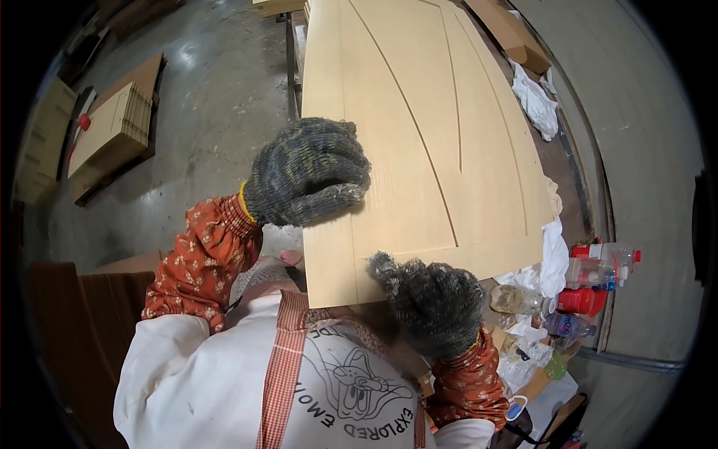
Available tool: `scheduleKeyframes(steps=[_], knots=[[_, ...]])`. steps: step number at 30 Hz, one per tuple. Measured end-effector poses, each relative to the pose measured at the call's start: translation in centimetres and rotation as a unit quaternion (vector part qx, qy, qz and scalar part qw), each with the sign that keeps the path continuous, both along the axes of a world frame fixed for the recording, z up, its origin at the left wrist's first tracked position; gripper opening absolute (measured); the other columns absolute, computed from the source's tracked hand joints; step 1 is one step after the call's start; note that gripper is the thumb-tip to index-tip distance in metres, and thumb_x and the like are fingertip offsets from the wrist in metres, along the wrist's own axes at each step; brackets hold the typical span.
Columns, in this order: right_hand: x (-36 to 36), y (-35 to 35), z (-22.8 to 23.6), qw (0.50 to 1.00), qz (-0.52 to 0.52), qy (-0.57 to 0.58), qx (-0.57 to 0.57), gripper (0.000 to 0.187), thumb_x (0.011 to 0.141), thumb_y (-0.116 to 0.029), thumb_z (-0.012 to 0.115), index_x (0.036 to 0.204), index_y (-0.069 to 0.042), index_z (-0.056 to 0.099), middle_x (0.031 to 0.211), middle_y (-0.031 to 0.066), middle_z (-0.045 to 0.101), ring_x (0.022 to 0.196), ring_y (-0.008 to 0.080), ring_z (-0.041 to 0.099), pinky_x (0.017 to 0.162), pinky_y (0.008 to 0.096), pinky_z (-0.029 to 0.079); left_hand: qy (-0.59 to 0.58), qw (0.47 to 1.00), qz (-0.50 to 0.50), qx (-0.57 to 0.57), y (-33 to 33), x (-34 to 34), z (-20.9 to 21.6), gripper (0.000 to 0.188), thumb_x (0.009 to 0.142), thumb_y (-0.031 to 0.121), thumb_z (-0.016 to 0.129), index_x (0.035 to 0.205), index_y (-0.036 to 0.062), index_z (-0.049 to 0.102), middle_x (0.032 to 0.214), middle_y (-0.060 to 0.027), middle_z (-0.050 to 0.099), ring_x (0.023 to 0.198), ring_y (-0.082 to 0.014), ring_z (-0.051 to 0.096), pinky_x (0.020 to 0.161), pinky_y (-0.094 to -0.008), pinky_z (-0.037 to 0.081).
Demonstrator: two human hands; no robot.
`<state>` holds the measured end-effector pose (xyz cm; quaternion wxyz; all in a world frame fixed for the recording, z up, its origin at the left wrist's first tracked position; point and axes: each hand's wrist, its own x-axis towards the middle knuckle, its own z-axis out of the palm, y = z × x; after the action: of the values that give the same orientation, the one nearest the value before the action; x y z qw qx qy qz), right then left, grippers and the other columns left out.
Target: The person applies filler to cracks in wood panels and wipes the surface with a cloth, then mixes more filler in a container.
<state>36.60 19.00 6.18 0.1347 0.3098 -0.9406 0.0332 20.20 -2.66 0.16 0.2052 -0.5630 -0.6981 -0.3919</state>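
- Door panel [419, 135] of pale wood, with grooved lines routed into its face, runs from the near centre to the far top and is the biggest thing in view.
- Stack of flat pale boards [112, 127] lies on the concrete floor at far left, with a small red round object just beside its left edge.
- Left hand [307, 173], in a grey knitted glove, lies curled on the panel's left edge, fingers bent down onto the wood; whether it grips anything I cannot tell.
- Right hand [434, 303], gloved the same, is closed over the panel's near edge, fingers folded round it.
- White crumpled rags [537, 101] lie along the panel's right side.
- Bottles [591, 280] cluster at near right: clear plastic ones with pale labels, one with a red cap, and a red can beside them.
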Motion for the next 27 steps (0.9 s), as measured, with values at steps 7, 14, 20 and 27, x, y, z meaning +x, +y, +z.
scheduleKeyframes(steps=[7,14,20,27], knots=[[0.9,-1.0,0.4,0.996,-0.07,-0.017,0.049,0.04,0.076,-0.017,0.058,0.115,-0.018,0.061,0.092,0.0043,0.056,0.077,0.0241,0.052,0.063,0.0387,0.042,-0.01,1.0,0.004,-0.001,0.2,0.0,-0.3,0.016,0.078,0.022,0.068,0.088,0.0098,0.067,0.092,-0.0089,0.066,0.09,-0.0282,0.063,0.088,-0.0456,0.046],[-0.3,-0.3,-0.5,0.999,-0.045,0.012,0.028,0.045,0.069,-0.018,0.059,0.114,-0.019,0.063,0.083,-0.0012,0.058,0.067,0.0196,0.052,0.059,0.0345,0.044,-0.005,1.0,0.009,0.002,0.3,-0.1,-0.2,0.017,0.077,0.022,0.071,0.087,0.009,0.067,0.091,-0.0085,0.067,0.089,-0.0275,0.063,0.087,-0.0448,0.047],[-1.0,1.1,-1.4,0.998,-0.008,0.034,0.056,0.039,0.075,-0.022,0.061,0.114,-0.018,0.061,0.078,-0.0001,0.048,0.066,0.0185,0.046,0.056,0.0347,0.041,-0.017,1.0,0.014,0.022,0.5,-0.3,-0.4,0.018,0.08,0.026,0.068,0.085,0.0093,0.068,0.088,-0.0079,0.067,0.085,-0.0267,0.063,0.087,-0.0435,0.047],[-0.8,0.9,-0.4,0.984,0.044,0.066,0.161,0.047,0.073,-0.019,0.059,0.121,-0.019,0.06,0.09,0.0001,0.055,0.077,0.0167,0.054,0.067,0.0315,0.045,-0.006,0.999,0.03,0.038,0.0,0.2,-0.5,0.017,0.078,0.024,0.069,0.087,0.0095,0.067,0.09,-0.0087,0.067,0.088,-0.0274,0.063,0.088,-0.0449,0.046]])
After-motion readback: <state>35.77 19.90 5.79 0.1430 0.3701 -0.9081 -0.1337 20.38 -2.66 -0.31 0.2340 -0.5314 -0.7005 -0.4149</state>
